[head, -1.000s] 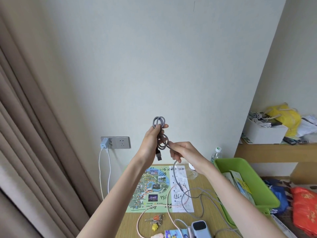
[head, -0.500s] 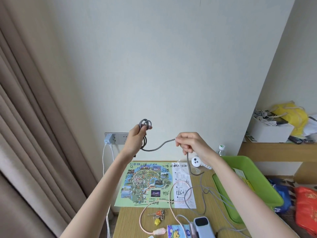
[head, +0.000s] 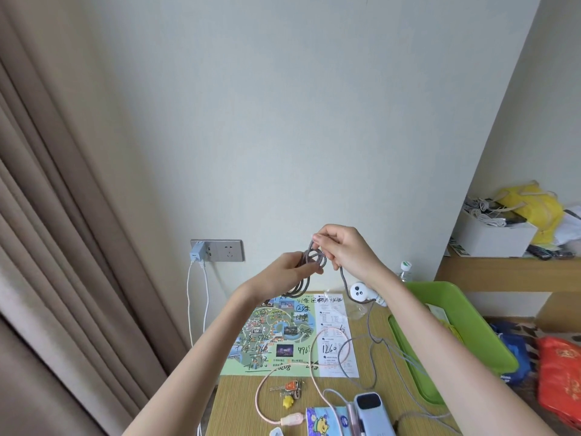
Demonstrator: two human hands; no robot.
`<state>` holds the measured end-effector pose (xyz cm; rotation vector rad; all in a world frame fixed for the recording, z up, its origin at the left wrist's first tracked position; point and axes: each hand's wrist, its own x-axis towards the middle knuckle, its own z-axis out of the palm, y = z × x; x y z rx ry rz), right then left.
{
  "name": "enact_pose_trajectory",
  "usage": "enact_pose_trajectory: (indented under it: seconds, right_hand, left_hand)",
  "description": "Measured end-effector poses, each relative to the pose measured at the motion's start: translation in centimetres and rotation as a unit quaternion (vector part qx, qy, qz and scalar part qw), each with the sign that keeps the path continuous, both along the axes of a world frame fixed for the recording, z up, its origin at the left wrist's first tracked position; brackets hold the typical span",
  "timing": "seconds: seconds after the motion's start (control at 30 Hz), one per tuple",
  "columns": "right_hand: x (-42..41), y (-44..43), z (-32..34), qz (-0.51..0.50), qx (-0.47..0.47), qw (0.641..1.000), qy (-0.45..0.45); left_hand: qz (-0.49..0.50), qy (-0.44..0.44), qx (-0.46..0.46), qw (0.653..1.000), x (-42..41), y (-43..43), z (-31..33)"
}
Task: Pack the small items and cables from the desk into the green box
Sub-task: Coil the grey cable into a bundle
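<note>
I hold a grey braided cable (head: 314,262) up in front of the wall, above the desk. My left hand (head: 287,272) grips the coiled loops. My right hand (head: 342,247) pinches the free strand just above the coil, touching it. The rest of the grey cable hangs down to the desk (head: 245,401). The green box (head: 465,328) stands at the desk's right edge with papers inside. On the desk lie a pink cable (head: 267,404), keys with a yellow charm (head: 287,393), a power bank (head: 372,410) and a colourful map sheet (head: 276,335).
A wall socket (head: 220,250) with a blue charger and white cord sits left of my hands. Beige curtains (head: 63,247) hang at the left. A white round device (head: 360,291) and water bottle (head: 405,269) stand at the desk's back. A shelf (head: 503,269) holds a white box and yellow bag.
My right hand has swung back from the right to the coil, laying another loop of grey cable onto it. Both hands sit slightly right of where they were.
</note>
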<state>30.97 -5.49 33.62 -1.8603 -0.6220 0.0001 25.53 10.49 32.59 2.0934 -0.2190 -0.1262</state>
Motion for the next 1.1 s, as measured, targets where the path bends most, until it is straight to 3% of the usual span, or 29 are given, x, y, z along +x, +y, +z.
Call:
enact_pose_trajectory:
  seconds: [0.17,0.27,0.4,0.57,0.67,0.8,0.97,1.1]
  right_hand:
    - [0.0,-0.6,-0.5,0.010,-0.042,0.999,0.000]
    - [0.1,-0.8,-1.0,-0.006,-0.112,0.993,-0.046]
    - [0.3,-0.7,-1.6,-0.029,-0.114,0.989,-0.093]
    - [0.4,-0.9,-1.3,0.040,-0.017,0.999,-0.004]
    - [0.8,-1.4,-0.9,0.050,-0.012,0.998,0.043]
    - [1.5,-1.6,-0.5,0.055,-0.062,0.996,0.021]
    - [1.9,-2.3,-0.4,0.080,-0.051,0.992,0.081]
    - [1.6,-2.4,-1.0,0.055,-0.005,0.995,0.080]
  left_hand:
    - [0.014,-0.004,-0.025,1.000,0.3,-0.3,-0.1]
    - [0.015,0.020,-0.024,0.999,0.3,-0.2,0.0]
    - [0.004,0.047,-0.031,0.998,0.0,-0.1,0.5]
    - [-0.032,0.081,-0.003,0.996,-0.3,0.4,0.5]
    - [-0.029,0.097,-0.005,0.995,-0.5,0.5,-0.1]
    - [-0.025,0.082,0.026,0.996,-0.7,0.0,-0.3]
    - [-0.074,0.088,0.003,0.993,-0.9,-0.2,0.3]
    - [-0.054,0.067,-0.051,0.995,-1.0,-0.5,-0.2]
